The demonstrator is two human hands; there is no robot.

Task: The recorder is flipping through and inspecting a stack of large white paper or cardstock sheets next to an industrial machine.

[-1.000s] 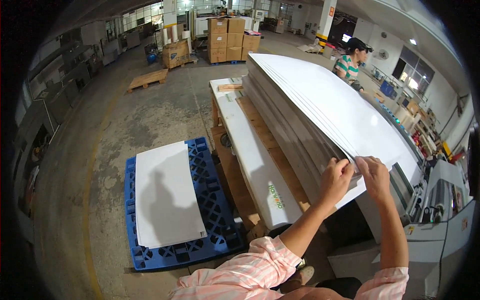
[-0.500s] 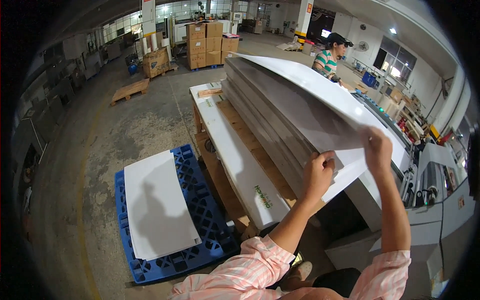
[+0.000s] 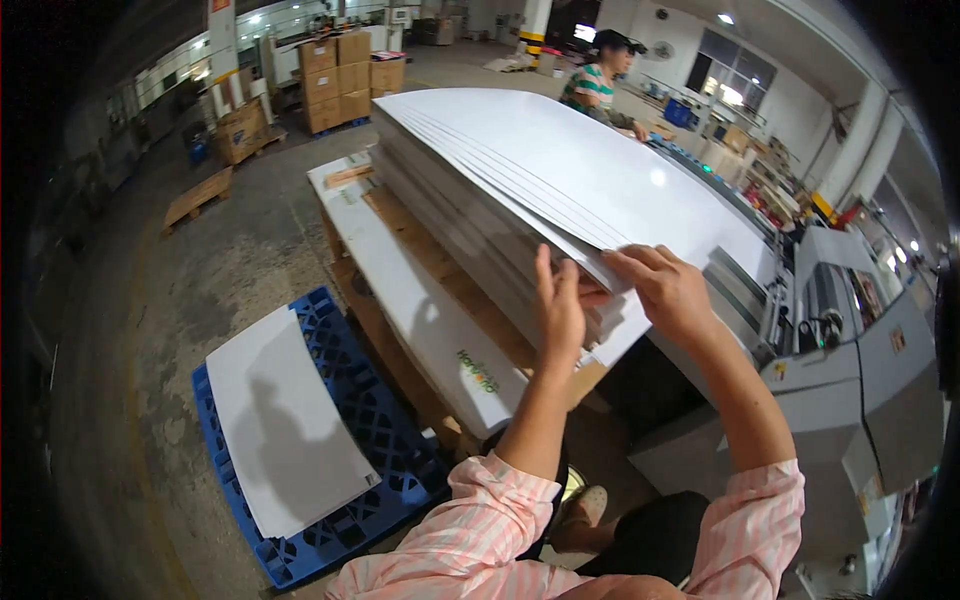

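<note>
Nearest: the person's striped pink-and-white sleeves (image 3: pixel 745 520), both forearms angled up to the near corner of the paper stack (image 3: pixel 450 200). Left hand (image 3: pixel 560 310) beside that corner: open, fingers apart and pointing up, some partly hidden at the stack's edge. Half a second ago it was pinched on the edge. Right hand (image 3: pixel 668 288): fingers curled over the edge of the top sheets (image 3: pixel 570 155), pinching it; thumb not clearly seen. Earlier this hand held the paper high, a wide gap beneath; now the top sheets lie lower, their left edges staggered in thin steps, a small lip raised at the corner.

The stack stands on a white-topped bench (image 3: pixel 408 270), inside its left edge. Left of the bench, white sheets (image 3: pixel 265 420) still lie along the left edge of a blue pallet (image 3: pixel 345 370). Right: grey machine (image 3: pixel 885 390). Beyond the stack, a co-worker (image 3: pixel 595 85) in green stripes. Farthest: stacked cartons (image 3: pixel 338 78). Whole view has swung rightward.
</note>
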